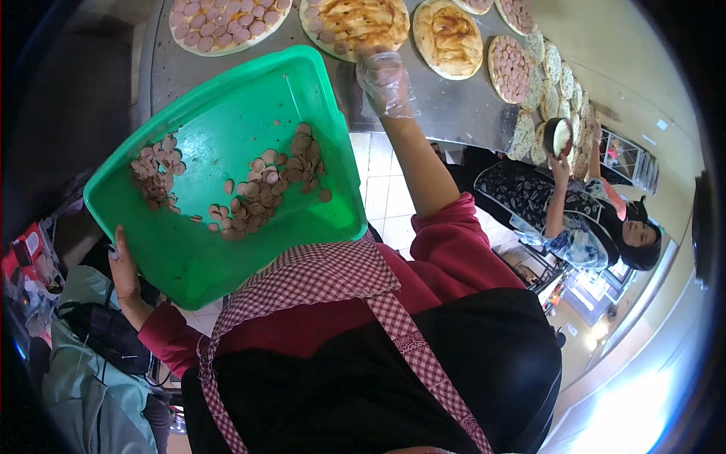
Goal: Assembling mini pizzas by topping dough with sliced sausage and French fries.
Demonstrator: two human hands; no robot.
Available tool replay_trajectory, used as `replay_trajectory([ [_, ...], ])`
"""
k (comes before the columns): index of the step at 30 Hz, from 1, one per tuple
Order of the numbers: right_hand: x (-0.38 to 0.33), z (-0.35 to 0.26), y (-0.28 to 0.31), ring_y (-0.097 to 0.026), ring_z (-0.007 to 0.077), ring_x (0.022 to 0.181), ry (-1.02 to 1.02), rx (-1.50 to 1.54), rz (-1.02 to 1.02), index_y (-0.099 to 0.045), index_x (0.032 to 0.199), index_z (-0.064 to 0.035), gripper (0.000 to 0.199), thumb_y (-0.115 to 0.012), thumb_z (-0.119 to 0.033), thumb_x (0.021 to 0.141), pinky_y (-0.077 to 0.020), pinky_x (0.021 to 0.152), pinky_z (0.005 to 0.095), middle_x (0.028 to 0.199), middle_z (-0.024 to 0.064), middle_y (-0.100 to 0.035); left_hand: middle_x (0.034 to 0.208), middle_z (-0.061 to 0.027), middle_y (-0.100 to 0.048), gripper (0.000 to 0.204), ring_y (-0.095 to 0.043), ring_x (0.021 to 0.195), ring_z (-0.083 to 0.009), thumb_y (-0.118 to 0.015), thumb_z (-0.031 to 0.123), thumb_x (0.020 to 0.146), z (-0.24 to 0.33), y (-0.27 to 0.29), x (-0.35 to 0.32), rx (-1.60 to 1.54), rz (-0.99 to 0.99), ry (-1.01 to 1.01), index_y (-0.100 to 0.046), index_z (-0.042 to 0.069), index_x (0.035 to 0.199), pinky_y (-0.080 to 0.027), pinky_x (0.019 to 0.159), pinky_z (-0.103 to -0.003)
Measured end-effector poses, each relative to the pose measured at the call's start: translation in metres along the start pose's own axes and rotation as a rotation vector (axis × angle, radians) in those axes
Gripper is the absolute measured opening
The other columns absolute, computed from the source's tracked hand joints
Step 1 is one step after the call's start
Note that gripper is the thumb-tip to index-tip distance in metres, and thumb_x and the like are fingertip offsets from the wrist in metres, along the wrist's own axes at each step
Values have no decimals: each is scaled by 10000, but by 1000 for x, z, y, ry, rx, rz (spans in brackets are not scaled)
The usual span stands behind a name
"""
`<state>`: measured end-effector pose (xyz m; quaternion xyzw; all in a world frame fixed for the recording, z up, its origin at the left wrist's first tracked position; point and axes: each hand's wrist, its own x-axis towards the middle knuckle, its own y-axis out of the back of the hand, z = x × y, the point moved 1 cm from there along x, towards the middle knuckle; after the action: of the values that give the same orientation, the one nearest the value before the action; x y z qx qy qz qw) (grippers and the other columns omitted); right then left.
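A large green plastic tub (204,98) leans tilted against my apron, with loose sausage slices (253,198) heaped in several piles on its bottom. My left hand (125,276) grips the tub's rim at the lower left. In a clear plastic glove, my right hand (386,82) is at the near edge of a round sauced pizza base (367,23). Its fingers look curled, and whatever they hold is hidden. Sausage slices lie along the left side of that base. To its left is a pizza (227,23) covered in slices; to its right, a base (448,41) with sauce only.
The bases rest on a metal table (476,113). Farther right are another slice-covered pizza (510,69) and rows of pale-topped pizzas (550,64). A co-worker (567,197) stands at the right, holding a round dark-sided container (558,139). Bags (98,333) sit at the lower left.
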<state>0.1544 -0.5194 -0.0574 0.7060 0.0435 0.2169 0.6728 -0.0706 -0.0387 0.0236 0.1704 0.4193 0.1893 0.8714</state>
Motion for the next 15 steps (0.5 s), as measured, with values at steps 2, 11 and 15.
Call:
replay_trajectory([
  [2,-6,4,-4,-566,281,688,-7,185,-10,-606,876,-91,116,-577,-88,764,-462,543,350,728,106,-563,1060,-63,-547,580,-498,930,-137,-455,461,891,2,-4,-1,23,41,-17,-494,-57,1149,-385,826,-270],
  [11,1,15,16,-532,152,588,-1144,1425,67,-539,923,66,164,-523,-86,863,-486,553,289,742,79,-574,1032,-51,-551,549,-506,895,-131,-461,444,896,-4,-2,6,-8,6,7,-503,-47,1137,-401,794,-267],
  [15,-7,34,17,-560,157,753,-1417,2089,-6,-498,982,70,185,-552,-35,839,-505,631,265,802,99,-570,1037,-50,-548,545,-503,906,-131,-461,443,896,4,-4,5,-10,-17,66,-502,-41,1143,-396,801,-263],
])
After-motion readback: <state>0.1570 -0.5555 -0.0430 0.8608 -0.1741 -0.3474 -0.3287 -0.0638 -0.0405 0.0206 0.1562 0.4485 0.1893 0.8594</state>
